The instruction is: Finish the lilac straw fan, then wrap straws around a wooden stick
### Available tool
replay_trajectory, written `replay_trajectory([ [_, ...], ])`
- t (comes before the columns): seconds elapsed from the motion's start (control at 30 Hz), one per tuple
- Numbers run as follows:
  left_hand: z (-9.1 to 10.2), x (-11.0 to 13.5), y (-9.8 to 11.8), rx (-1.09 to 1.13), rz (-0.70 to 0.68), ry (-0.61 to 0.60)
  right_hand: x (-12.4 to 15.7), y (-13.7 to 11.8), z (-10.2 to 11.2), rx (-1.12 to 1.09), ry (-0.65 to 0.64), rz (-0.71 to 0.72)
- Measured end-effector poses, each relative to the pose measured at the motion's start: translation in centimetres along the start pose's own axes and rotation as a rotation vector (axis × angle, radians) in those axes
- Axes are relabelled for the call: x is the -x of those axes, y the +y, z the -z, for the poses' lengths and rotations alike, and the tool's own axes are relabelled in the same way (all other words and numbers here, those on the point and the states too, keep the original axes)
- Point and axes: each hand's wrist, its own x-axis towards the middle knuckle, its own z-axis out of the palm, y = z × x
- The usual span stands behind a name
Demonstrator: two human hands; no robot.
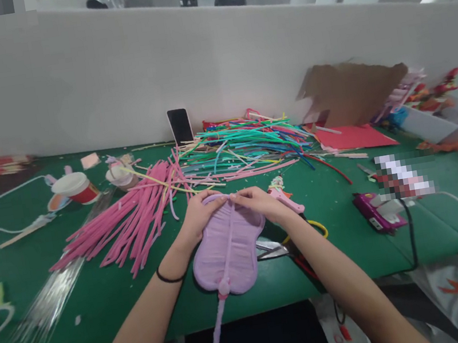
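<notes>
Left of the lilac fan (222, 251), I log pink stems (126, 222) spread on the green table (165, 315). Left hand (198, 216): fingers pinching the fan's far rim. The fan runs from both hands toward the table's near edge, long axis near-to-far, twisted handle (218, 332) reaching past it. Right hand (261, 204): fingers pinching that rim by the centre rib; neither hand clearly nearer. Right of the fan, scissors (273, 248).

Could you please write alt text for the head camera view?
A left hand and right hand pinch the top edge of a lilac fan at a green table. Pink pipe cleaners lie left, multicoloured ones behind, scissors partly under the right forearm.
</notes>
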Motion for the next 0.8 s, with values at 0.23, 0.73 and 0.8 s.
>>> replay_trajectory([
  [0.23, -0.19, 0.1, 0.1, 0.006, -0.002, 0.019, -0.09, -0.18, -0.46, 0.013, 0.056, 0.001],
  [0.73, -0.39, 0.16, 0.16, 0.003, 0.008, 0.022, -0.03, 0.17, -0.1, 0.036, 0.097, -0.015],
  [0.8, -0.43, 0.15, 0.13, -0.006, 0.004, 0.024, -0.06, 0.25, -0.22, 0.047, 0.108, 0.002],
])
